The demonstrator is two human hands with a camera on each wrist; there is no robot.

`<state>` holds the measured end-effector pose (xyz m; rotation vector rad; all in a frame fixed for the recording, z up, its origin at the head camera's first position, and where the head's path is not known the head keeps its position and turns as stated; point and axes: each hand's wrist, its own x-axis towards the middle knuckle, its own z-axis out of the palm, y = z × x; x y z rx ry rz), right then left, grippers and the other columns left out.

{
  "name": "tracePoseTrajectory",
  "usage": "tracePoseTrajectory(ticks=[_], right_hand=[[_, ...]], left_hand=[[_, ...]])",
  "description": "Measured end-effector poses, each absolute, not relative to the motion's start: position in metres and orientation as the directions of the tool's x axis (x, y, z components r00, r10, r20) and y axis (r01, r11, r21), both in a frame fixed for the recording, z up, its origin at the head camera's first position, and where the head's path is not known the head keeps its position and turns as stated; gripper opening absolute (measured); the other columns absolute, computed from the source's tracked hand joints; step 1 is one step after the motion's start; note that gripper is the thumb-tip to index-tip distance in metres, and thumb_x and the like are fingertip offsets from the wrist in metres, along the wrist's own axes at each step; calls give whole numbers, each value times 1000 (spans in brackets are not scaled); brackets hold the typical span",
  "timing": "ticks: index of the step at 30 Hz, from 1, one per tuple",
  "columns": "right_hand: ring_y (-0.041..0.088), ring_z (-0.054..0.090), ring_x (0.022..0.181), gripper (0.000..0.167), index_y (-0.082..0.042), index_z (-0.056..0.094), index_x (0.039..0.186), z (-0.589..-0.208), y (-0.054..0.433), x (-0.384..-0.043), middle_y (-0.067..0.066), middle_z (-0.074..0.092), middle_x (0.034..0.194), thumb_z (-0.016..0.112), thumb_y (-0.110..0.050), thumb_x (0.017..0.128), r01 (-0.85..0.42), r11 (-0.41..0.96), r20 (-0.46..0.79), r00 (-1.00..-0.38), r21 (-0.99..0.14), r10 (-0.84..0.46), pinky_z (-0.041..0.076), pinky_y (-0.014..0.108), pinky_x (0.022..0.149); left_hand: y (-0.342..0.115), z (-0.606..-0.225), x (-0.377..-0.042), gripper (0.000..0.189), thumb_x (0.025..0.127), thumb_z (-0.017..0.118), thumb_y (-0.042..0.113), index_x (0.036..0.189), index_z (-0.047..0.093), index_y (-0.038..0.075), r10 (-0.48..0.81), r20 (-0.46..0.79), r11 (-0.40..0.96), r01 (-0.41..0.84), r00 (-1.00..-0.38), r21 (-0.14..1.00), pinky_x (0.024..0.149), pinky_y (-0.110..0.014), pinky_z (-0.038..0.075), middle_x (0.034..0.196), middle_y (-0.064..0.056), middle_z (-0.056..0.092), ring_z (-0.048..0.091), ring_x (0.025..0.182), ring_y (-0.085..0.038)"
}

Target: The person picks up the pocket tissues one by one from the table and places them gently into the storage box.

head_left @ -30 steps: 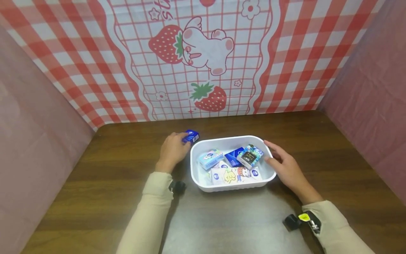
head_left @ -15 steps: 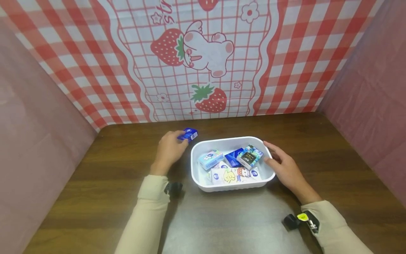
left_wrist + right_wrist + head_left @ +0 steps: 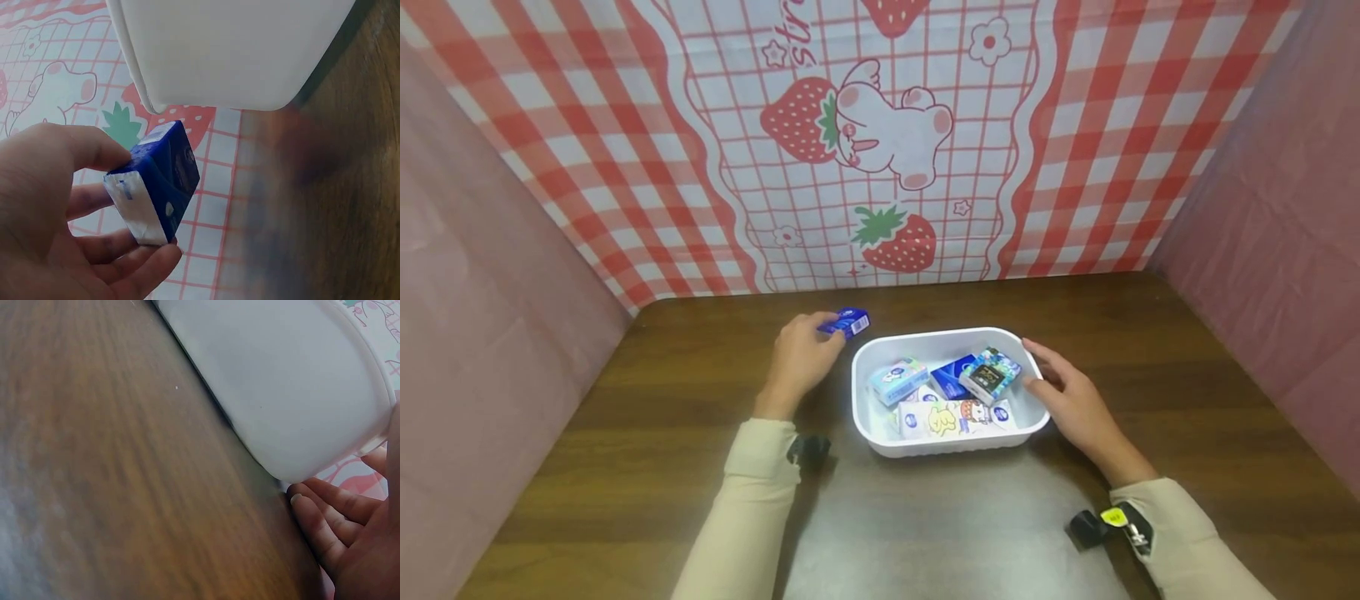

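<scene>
At the left of the white plastic tub (image 3: 951, 448), my left hand (image 3: 801, 354) pinches a blue tissue pack (image 3: 854, 322) between thumb and fingers. The left wrist view shows this pack (image 3: 165, 181) tilted, its white end towards the camera, beside the tub's outer wall (image 3: 219, 56). My right hand (image 3: 1075, 404) holds the tub's right end, thumb at the rim and fingers along the outside. From the right wrist, its curled fingers (image 3: 334, 515) appear by the tub's lower corner. Inside the tub lie a light blue pack (image 3: 898, 381), a dark blue pack (image 3: 951, 379) and a patterned pack (image 3: 991, 375).
White tissue packs with cartoon prints (image 3: 955, 418) lie along the tub's near side. The wooden table (image 3: 625, 467) ends at a red-and-white strawberry cloth (image 3: 880, 150) at the back. Pink cloth walls (image 3: 1285, 167) stand at both sides.
My left hand has shifted slightly left with the blue tissue pack, away from the tub. The right hand keeps its place at the tub's right end. The head view has tilted up a little.
</scene>
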<state>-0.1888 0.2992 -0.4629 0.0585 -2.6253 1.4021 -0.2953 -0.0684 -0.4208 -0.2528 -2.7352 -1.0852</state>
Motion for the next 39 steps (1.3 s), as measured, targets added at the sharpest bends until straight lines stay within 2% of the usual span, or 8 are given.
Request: tracePoseTrajectory(ticks=[6, 10, 25, 29, 35, 39], right_hand=[[41, 59, 115, 55, -19, 42, 154, -461, 300, -190, 25, 56, 136, 57, -24, 101, -134, 561, 189, -981, -817, 41, 57, 44, 80], [42, 58, 116, 55, -19, 42, 154, -460, 300, -191, 25, 55, 138, 57, -24, 101, -137, 561, 190, -981, -817, 37, 58, 47, 80], [42, 58, 117, 55, -20, 41, 154, -459, 301, -192, 25, 54, 138, 57, -25, 102, -130, 554, 179, -983, -822, 35, 58, 50, 81], [42, 58, 116, 55, -21, 41, 154, -460, 301, -191, 25, 55, 137, 57, -27, 102, -123, 561, 177, -983, -818, 43, 58, 49, 80], [41, 59, 113, 55, -19, 43, 154, -464, 301, -190, 26, 58, 133, 57, -25, 101, -117, 562, 178, -982, -819, 55, 58, 40, 77], [41, 59, 115, 55, -20, 42, 154, -464, 300, -190, 25, 56, 136, 57, -25, 101, -121, 557, 177, -983, -821, 48, 58, 43, 78]], left_hand=[[-70, -423, -296, 37, 93, 67, 26, 126, 69, 10, 102, 237, 610, 249, -966, 752, 80, -40, 54, 112, -10, 68, 63, 93, -24], [-70, -423, -295, 36, 93, 68, 25, 125, 69, 8, 100, 229, 560, 245, -968, 791, 79, -39, 56, 112, -11, 70, 66, 94, -25], [-67, -422, -294, 37, 93, 68, 27, 125, 69, 9, 102, 196, 499, 221, -975, 838, 88, -41, 55, 120, -13, 69, 67, 106, -28], [-66, -420, -294, 37, 94, 67, 28, 126, 68, 10, 113, 190, 489, 221, -975, 844, 88, -41, 56, 121, -12, 68, 66, 106, -27], [-62, -420, -292, 36, 93, 69, 28, 124, 69, 11, 133, 213, 499, 251, -968, 829, 85, -39, 56, 117, -9, 70, 67, 103, -24], [-61, -419, -287, 35, 92, 70, 26, 123, 70, 11, 133, 239, 506, 273, -962, 818, 83, -38, 56, 114, -9, 70, 67, 100, -24]])
